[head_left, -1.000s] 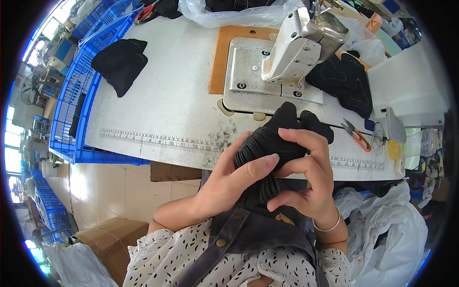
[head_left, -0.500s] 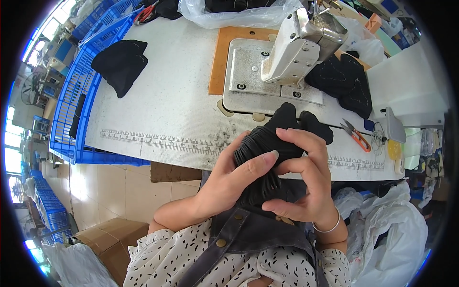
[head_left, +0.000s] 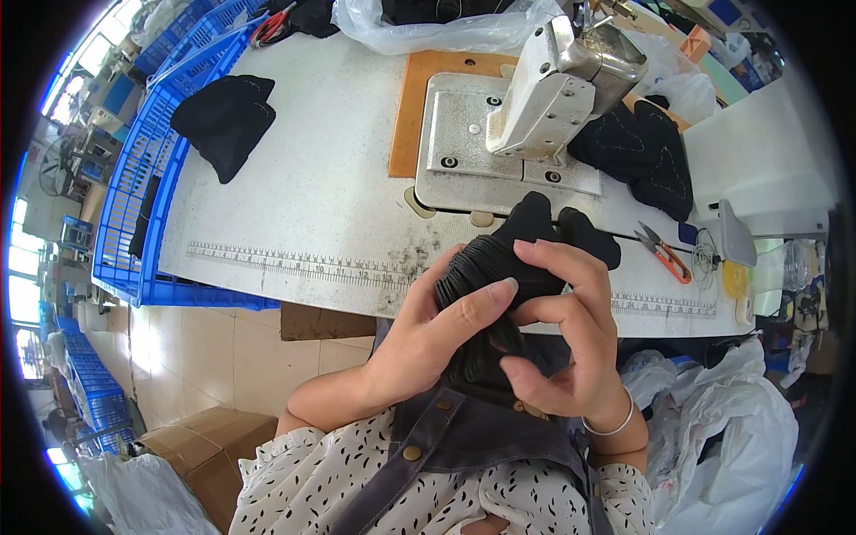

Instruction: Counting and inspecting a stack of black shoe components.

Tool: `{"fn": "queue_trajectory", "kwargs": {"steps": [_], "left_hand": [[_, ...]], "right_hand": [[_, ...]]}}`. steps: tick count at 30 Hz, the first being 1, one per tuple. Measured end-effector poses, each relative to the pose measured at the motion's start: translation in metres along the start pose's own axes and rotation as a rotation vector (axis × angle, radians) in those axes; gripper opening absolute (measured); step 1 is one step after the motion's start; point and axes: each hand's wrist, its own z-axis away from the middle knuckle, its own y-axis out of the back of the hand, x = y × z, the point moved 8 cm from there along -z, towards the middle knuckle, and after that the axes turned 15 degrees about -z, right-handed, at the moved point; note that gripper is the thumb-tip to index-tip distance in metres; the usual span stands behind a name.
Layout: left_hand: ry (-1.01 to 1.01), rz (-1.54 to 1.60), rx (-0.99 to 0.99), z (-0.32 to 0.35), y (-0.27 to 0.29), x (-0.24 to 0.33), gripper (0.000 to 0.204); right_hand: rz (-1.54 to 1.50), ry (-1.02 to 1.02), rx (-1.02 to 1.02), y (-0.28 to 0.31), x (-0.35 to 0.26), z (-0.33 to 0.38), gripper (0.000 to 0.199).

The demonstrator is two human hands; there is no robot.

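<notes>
A thick stack of black cut fabric pieces (head_left: 477, 267) is held over the table's front edge, close to my apron. My left hand (head_left: 446, 334) wraps round the stack from the left, its thumb pressed across the top. On the other side, my right hand (head_left: 575, 330) has its index fingertip on the upper face and other fingers bent at the stack's right side. The right thumb stands a little apart, beside the lower layers. The stack's far ends, two rounded black tips, stick out toward the sewing machine (head_left: 544, 98). My hands hide much of the layers.
Orange-handled thread snips (head_left: 664, 254) lie to the right. More black fabric pieces rest at the left (head_left: 225, 125) and beside the machine (head_left: 637, 156). A blue plastic basket (head_left: 134, 223) stands along the table's left edge. A printed ruler scale (head_left: 294, 259) runs along the front.
My right thumb has shifted slightly up and right, and the lower layers beside it have moved. My left hand and the rest of the table look unchanged.
</notes>
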Motion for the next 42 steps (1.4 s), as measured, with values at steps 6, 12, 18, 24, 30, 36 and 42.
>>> {"fn": "queue_trajectory", "kwargs": {"steps": [6, 12, 18, 24, 30, 36, 42], "left_hand": [[0.002, 0.134, -0.046, 0.0, -0.003, 0.0, 0.031], [0.008, 0.106, -0.049, 0.0, -0.005, 0.002, 0.031], [-0.061, 0.048, -0.093, -0.003, -0.005, 0.002, 0.033], [0.046, 0.023, -0.07, 0.0, -0.006, 0.002, 0.041], [0.073, -0.008, -0.084, 0.002, -0.005, 0.0, 0.056], [0.049, -0.014, -0.074, 0.001, -0.004, -0.002, 0.055], [0.019, 0.007, -0.122, 0.003, -0.007, 0.001, 0.048]], "right_hand": [[0.043, 0.062, 0.057, -0.001, 0.001, 0.003, 0.023], [-0.03, 0.109, 0.127, 0.002, 0.005, 0.006, 0.026], [0.18, 0.152, -0.011, -0.007, -0.006, 0.003, 0.022], [0.087, 0.054, -0.009, -0.004, 0.002, 0.001, 0.045], [0.038, -0.009, -0.021, -0.002, 0.006, 0.001, 0.056], [-0.001, -0.006, -0.036, 0.0, 0.011, 0.003, 0.056], [-0.046, -0.004, -0.049, 0.0, 0.012, 0.003, 0.055]]}}
